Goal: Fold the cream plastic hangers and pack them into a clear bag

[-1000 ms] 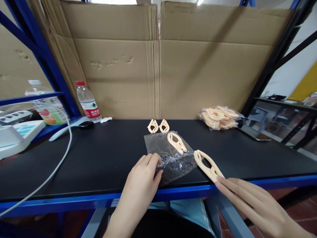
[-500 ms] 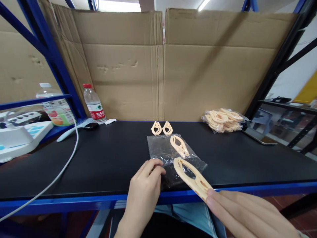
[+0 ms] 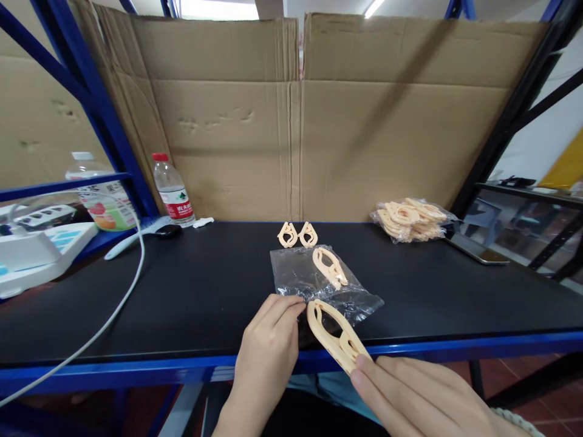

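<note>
Our right hand (image 3: 423, 394) pinched hanger (image 3: 328, 345) by near end; long axis slanted forward-left, far tip just beside our left hand (image 3: 268, 340), curled near bag (image 3: 291, 267), grip we couldn't tell.

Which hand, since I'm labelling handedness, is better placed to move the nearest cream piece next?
Probably the right hand: it pinches the nearest cream piece, while the left hand is by the clear bag.

Cardboard panels (image 3: 218, 133) behind a black-topped table (image 3: 182, 291), reddish floor (image 3: 546, 397).
</note>
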Demonstrator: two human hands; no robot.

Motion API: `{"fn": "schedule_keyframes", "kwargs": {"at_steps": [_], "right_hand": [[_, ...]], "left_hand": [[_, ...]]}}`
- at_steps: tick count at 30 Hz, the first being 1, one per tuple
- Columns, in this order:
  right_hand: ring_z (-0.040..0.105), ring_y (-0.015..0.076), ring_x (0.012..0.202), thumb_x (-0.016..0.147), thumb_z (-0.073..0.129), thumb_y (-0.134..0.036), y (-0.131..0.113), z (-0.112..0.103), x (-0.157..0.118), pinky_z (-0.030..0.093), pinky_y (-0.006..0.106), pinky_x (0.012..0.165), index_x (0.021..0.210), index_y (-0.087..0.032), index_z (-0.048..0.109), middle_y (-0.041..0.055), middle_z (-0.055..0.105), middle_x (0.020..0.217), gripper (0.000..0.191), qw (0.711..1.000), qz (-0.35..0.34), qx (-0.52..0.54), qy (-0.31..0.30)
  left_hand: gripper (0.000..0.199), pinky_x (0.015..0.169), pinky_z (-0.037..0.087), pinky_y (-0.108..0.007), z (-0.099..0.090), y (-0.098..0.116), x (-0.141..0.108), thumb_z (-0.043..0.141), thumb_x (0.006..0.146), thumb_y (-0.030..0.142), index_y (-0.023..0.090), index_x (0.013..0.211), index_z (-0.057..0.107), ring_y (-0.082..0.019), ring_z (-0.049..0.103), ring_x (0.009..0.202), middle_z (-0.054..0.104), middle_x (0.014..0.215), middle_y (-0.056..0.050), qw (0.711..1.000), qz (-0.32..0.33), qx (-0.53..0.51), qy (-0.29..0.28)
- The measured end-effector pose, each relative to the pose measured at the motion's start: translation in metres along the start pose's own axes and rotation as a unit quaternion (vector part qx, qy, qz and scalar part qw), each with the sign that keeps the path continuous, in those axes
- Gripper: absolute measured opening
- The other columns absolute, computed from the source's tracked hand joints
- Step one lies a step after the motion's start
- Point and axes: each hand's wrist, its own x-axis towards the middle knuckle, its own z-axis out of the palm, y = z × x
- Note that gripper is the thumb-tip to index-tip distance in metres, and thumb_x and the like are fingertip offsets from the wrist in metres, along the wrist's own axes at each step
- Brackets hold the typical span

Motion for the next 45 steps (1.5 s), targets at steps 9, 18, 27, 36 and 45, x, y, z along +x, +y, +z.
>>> {"fn": "schedule_keyframes", "kwargs": {"at_steps": [9,18,27,36,45], "right_hand": [[0.07,0.0179,0.077,0.09,0.045,-0.009,0.002,0.014,0.003,0.059,0.023,0.067,0.097,-0.01,0.069,0.0078,0.073,0.095,0.025,0.998,-0.03,-0.023,0.047],[0.068,0.0287,0.087,0.08,0.043,-0.002,0.013,0.056,0.023,0.059,0.036,0.069,0.1,0.004,0.065,0.0233,0.069,0.095,0.03,0.992,-0.072,-0.086,0.057],[0.066,0.0229,0.08,0.086,0.043,-0.003,0.021,0.086,0.046,0.056,0.03,0.061,0.108,0.003,0.061,0.0229,0.066,0.099,0.029,0.987,-0.014,-0.151,-0.053],[0.059,0.0171,0.059,0.085,0.043,-0.002,0.019,0.09,0.057,0.049,0.026,0.044,0.095,-0.004,0.061,0.0104,0.061,0.079,0.021,0.992,0.025,-0.107,-0.068],[0.062,0.0213,0.075,0.085,0.045,-0.003,0.021,0.088,0.056,0.054,0.031,0.057,0.097,-0.004,0.061,0.0131,0.062,0.087,0.02,0.991,0.047,-0.015,-0.121]], "left_hand": [[0.03,0.086,0.052,-0.039,-0.002,0.004,-0.001,0.045,0.087,0.005,0.02,0.109,0.059,-0.021,0.058,0.097,0.063,0.108,-0.007,1.0,-0.01,-0.011,0.007],[0.031,0.09,0.051,-0.038,0.0,0.004,0.0,0.047,0.086,0.004,0.017,0.114,0.055,-0.021,0.057,0.102,0.061,0.113,-0.009,1.0,0.001,-0.003,0.026],[0.032,0.091,0.051,-0.039,0.003,0.001,-0.001,0.048,0.086,0.005,0.017,0.114,0.057,-0.021,0.057,0.102,0.061,0.113,-0.009,0.999,0.006,-0.001,0.045],[0.031,0.09,0.052,-0.037,0.002,-0.001,0.0,0.049,0.085,0.004,0.015,0.112,0.059,-0.02,0.058,0.101,0.062,0.111,-0.01,0.998,-0.007,-0.03,0.051],[0.029,0.092,0.052,-0.039,0.002,-0.003,0.0,0.049,0.086,0.006,0.016,0.11,0.061,-0.02,0.06,0.102,0.063,0.112,-0.009,0.998,-0.019,-0.055,0.036]]}}
